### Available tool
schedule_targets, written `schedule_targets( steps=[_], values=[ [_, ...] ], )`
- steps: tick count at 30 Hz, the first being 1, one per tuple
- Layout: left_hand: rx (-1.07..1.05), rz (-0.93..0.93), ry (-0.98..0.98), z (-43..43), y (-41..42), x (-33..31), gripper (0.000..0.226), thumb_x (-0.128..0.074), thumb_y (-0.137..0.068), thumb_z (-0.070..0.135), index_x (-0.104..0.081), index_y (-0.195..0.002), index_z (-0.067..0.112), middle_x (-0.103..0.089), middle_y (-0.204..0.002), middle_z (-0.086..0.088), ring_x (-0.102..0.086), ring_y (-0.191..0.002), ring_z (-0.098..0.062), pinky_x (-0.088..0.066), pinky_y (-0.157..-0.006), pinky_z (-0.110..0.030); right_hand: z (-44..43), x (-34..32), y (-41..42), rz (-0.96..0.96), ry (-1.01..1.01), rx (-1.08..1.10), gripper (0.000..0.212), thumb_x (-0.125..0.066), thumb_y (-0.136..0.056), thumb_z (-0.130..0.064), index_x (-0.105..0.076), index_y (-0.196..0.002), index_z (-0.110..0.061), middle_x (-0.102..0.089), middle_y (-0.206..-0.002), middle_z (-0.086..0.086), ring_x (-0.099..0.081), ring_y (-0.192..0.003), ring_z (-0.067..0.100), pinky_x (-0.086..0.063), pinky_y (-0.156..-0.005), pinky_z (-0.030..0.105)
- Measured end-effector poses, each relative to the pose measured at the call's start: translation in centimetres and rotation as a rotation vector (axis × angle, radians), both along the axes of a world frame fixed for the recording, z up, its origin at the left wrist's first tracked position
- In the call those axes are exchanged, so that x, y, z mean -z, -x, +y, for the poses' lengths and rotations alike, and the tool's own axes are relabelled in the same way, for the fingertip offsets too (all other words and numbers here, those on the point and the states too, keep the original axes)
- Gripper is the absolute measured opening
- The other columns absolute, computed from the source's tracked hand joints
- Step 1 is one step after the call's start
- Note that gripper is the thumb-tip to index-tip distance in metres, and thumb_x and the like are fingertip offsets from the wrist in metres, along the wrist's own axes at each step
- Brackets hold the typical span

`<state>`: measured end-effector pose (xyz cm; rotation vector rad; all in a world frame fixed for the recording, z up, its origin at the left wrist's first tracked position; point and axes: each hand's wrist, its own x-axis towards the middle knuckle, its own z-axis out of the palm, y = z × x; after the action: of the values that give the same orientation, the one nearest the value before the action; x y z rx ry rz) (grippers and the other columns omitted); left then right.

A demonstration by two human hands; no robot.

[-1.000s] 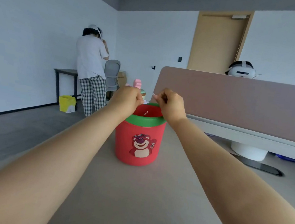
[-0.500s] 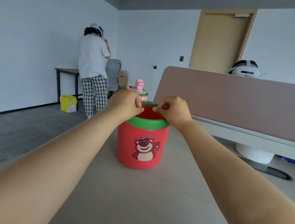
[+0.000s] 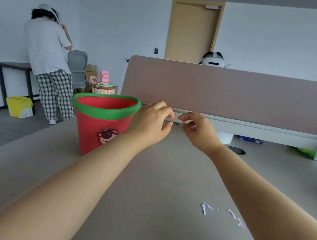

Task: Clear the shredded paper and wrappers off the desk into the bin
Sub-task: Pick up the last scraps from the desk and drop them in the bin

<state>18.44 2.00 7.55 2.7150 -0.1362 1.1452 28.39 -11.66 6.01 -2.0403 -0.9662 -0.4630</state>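
Observation:
A red bin [image 3: 101, 131] with a green rim and a bear sticker stands on the grey desk [image 3: 143, 207], left of centre. Both my hands hover to the right of it, near the desk's back edge. My left hand [image 3: 152, 120] sits just beside the bin's rim, its fingers loosely curved with nothing in them. My right hand [image 3: 197, 129] pinches a tiny pale paper scrap [image 3: 180, 123] between thumb and fingertips. Several white paper shreds [image 3: 205, 209] lie on the desk near my right forearm, with more shreds [image 3: 236, 219] a little farther right.
A pinkish divider panel [image 3: 231, 94] runs along the desk's back edge, with a white headset [image 3: 213, 60] behind it. A person [image 3: 47, 62] stands at a dark table at the far left, by a yellow bag [image 3: 20, 106] and a grey chair [image 3: 77, 67].
My hands have moved from above the bin's opening to its right side and have loosened. The view has swung right, so the bin sits further left and the shreds show.

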Motion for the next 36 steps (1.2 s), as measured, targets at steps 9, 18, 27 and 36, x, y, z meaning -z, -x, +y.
schedule_targets(
  steps=[9,18,27,36],
  values=[
    [0.395,0.872,-0.081,-9.1,-2.7,7.9,0.040,-0.064,-0.082,0.035,-0.057,-0.120,0.025,-0.054,-0.119,0.003,-0.060,-0.090,-0.009,-0.044,-0.077,-0.019,-16.5,7.4,0.3,0.346,0.521,0.157,0.022,-0.060,-0.081,-0.004,-0.070,-0.098,-0.015,-0.060,-0.081,-0.006,-0.050,-0.062,0.000,-0.040,-0.067,0.016],
    [0.471,0.874,0.091,-8.9,-3.1,10.3,0.024,-0.073,-0.075,0.023,-0.069,-0.099,0.022,-0.054,-0.088,0.014,-0.057,-0.068,0.008,-0.046,-0.072,-0.015,-18.5,8.4,2.8,0.470,0.524,-0.066,0.037,-0.075,-0.071,-0.010,-0.066,-0.107,-0.014,-0.052,-0.090,-0.009,-0.050,-0.077,0.009,-0.039,-0.068,0.003],
    [0.447,0.730,0.040,-10.4,-2.7,11.3,0.006,-0.065,-0.082,0.021,-0.067,-0.084,0.016,-0.050,-0.078,0.013,-0.049,-0.066,0.001,-0.040,-0.067,-0.014,-16.6,9.4,3.6,0.375,0.438,-0.029,0.021,-0.075,-0.072,-0.017,-0.072,-0.093,-0.014,-0.057,-0.082,-0.011,-0.053,-0.069,0.000,-0.039,-0.063,0.002],
    [0.430,0.694,0.220,-11.0,-2.4,11.9,0.020,-0.068,-0.080,0.020,-0.064,-0.099,0.016,-0.054,-0.073,0.014,-0.050,-0.063,0.002,-0.040,-0.062,-0.008,-15.5,9.9,3.9,0.294,0.475,0.037,0.013,-0.070,-0.076,-0.018,-0.070,-0.087,-0.011,-0.057,-0.082,-0.003,-0.046,-0.063,-0.001,-0.034,-0.060,0.004]
  ],
)
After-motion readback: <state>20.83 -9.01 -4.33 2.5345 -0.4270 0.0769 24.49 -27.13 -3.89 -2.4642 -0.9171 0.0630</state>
